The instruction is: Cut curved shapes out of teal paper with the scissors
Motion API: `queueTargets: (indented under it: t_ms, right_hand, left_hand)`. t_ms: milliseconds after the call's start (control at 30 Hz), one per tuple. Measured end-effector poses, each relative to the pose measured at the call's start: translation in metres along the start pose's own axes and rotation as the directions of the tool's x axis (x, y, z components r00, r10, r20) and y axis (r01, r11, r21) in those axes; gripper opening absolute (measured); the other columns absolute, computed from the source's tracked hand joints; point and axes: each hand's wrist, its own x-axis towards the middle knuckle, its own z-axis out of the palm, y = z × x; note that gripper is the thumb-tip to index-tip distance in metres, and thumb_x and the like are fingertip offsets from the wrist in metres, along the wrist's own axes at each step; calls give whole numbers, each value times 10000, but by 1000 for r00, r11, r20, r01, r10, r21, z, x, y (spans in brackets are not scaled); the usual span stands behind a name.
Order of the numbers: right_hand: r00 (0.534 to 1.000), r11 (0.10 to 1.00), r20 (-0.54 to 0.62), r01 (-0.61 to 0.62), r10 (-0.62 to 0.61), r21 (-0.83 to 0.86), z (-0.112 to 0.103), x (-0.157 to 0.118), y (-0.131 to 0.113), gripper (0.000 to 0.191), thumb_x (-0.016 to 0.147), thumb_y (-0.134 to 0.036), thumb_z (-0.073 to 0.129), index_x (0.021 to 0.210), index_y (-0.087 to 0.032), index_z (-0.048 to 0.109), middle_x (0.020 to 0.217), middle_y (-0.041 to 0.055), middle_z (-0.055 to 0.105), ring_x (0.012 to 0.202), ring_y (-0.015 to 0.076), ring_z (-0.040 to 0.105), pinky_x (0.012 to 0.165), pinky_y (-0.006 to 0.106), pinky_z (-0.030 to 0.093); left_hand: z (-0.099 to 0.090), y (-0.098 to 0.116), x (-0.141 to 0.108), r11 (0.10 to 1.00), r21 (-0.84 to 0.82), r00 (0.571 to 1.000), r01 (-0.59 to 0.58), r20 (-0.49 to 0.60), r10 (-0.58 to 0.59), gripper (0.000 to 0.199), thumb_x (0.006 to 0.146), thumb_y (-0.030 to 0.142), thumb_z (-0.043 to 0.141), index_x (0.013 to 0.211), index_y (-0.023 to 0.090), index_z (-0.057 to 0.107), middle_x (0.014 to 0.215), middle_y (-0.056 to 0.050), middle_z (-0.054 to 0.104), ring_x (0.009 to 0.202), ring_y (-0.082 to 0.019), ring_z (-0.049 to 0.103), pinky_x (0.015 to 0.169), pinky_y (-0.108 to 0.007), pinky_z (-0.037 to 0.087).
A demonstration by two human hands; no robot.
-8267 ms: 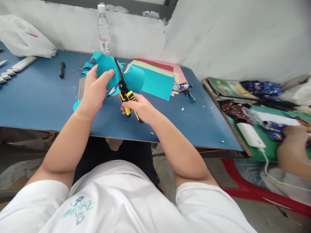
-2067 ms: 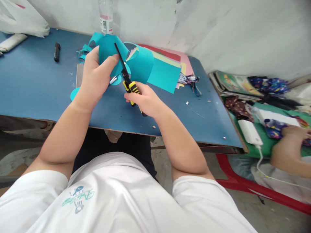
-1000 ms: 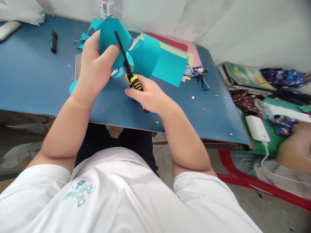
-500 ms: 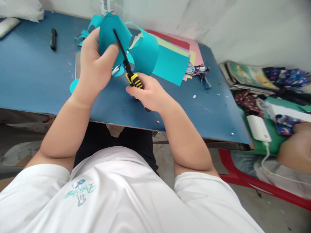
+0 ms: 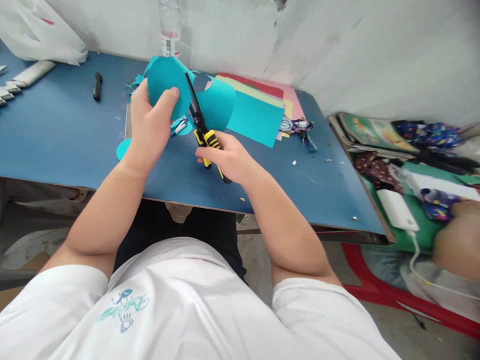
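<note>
Two hands over a blue table (image 5: 300,185), both occupied. Left hand (image 5: 152,120): grasping a rounded piece of teal paper (image 5: 165,82), thumb flat on its near face, fingers behind and hidden. Piece is raised above the table, in front of the clear bottle (image 5: 170,35). Right hand (image 5: 228,155): fingers wrapped around the yellow-and-black handles of the scissors (image 5: 199,122); handles spread, black blades pointing up and away beside the right edge of the rounded piece. A curved teal offcut (image 5: 217,105) lies to the right of the blades; whether it joins the held piece cannot be told. Under the hands: a pen (image 5: 179,127) and, left of the wrist, a teal disc (image 5: 123,149), partly covered. Right of the offcut: stacked coloured sheets (image 5: 258,117), with keys (image 5: 303,135) at their edge. Black marker (image 5: 97,87) well apart, left.
</note>
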Motion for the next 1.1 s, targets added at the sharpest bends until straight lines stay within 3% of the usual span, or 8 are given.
queueTargets:
  t_ms: [200,367,633,800,1100]
  right_hand:
    - [1000,996,-1,-15,15,86,0,2,2,242,869,-455,789,952,-266,662,844,24,747,797,247,694,764,405,562]
    - [1000,997,-17,-19,20,77,1,3,1,239,847,-453,786,933,-267,663,831,26,746,786,251,686,763,415,546]
    - [999,995,-33,14,-11,95,2,3,2,226,853,-434,776,950,-263,666,854,32,767,786,249,707,781,419,571]
    - [999,988,-44,15,-8,155,4,2,3,262,820,-395,779,1020,-259,678,860,23,776,794,248,733,775,411,591]
    - [996,981,-84,52,-37,188,7,4,5,302,790,-415,748,1037,-271,648,881,13,766,839,261,755,797,427,599]
  left_hand:
    - [-1,-7,1,989,-75,987,124,-95,-130,294,904,303,779,737,284,538,676,19,417,654,-176,310,571,-375,295]
    - [0,-13,4,979,-127,984,162,-53,-170,294,869,321,767,715,286,519,678,15,411,641,-169,328,559,-371,301]
    - [2,-5,1,961,-147,972,233,55,-227,324,830,358,828,714,280,535,680,15,431,621,-159,320,553,-382,282]
    - [2,-3,-1,964,-140,969,224,140,-205,395,841,360,836,668,276,491,666,15,405,610,-154,321,579,-381,296]
    - [-1,-6,-2,974,-100,969,201,169,-182,493,874,509,894,672,268,515,647,18,428,574,-152,360,540,-360,308]
